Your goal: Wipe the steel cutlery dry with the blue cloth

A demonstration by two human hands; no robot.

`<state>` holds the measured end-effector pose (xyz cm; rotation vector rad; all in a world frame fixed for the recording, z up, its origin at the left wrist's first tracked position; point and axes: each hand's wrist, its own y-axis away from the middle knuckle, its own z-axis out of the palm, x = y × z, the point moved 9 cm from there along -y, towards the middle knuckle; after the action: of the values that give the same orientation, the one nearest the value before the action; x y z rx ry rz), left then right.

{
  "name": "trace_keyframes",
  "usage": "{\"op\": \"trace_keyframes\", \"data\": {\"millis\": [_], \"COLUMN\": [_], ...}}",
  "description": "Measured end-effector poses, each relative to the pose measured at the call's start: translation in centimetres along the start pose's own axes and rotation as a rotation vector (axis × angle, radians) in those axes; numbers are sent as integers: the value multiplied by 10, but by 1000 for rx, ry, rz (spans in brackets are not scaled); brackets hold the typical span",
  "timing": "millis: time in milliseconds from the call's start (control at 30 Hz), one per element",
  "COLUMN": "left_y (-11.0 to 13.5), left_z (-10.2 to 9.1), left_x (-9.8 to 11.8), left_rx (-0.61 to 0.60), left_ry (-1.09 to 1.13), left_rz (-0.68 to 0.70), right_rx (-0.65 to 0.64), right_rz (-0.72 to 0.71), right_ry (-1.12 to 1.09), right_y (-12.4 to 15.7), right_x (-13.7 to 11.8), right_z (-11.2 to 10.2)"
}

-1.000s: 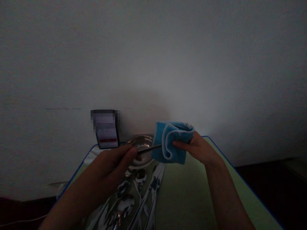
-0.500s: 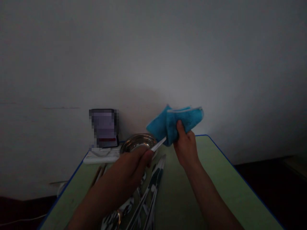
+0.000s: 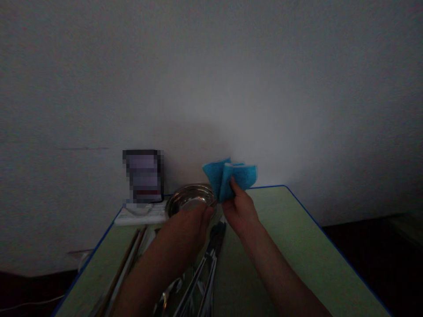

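Observation:
My right hand [image 3: 243, 211] grips a folded blue cloth [image 3: 239, 176], its thumb pressed on the near face. The cloth stands above the table, right of a shiny metal bowl [image 3: 176, 196]. My left hand [image 3: 191, 226] is closed in front of the bowl, around a thin silvery utensil [image 3: 212, 204]. Only a sliver of that utensil shows between the hand and the cloth, so its kind is hidden. Below and between my arms lie several metal tongs [image 3: 211, 259] on the green table [image 3: 291, 246].
At the back left, a tablet-like screen [image 3: 143, 176], partly blurred out, stands on a white keyboard-like base [image 3: 139, 215]. Long thin sticks [image 3: 124, 264] lie along the left of my left arm. A shiny utensil [image 3: 165, 297] lies near the front. A wall [image 3: 211, 88] rises behind the table.
My right hand and the cloth have moved left and slightly down, closer to my left hand. Less of the utensil shows between them. My left hand has shifted slightly right.

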<state>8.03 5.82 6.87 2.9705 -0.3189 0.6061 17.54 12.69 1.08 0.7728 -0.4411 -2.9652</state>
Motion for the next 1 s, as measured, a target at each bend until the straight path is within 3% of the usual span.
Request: {"op": "trace_keyframes", "data": {"millis": [300, 533, 700, 1000], "left_y": [12, 8, 1, 2], "left_z": [-21, -15, -10, -9], "left_x": [-2, 2, 0, 5], "left_rx": [13, 33, 15, 7], "left_ry": [208, 266, 273, 295], "left_rz": [101, 99, 94, 107], "right_rx": [-101, -33, -62, -41], "right_rz": [-264, -127, -60, -226], "right_ry": [92, 79, 33, 124], "right_y": [1, 0, 4, 3], "right_x": [-57, -44, -41, -53], "right_z": [12, 8, 14, 9]}}
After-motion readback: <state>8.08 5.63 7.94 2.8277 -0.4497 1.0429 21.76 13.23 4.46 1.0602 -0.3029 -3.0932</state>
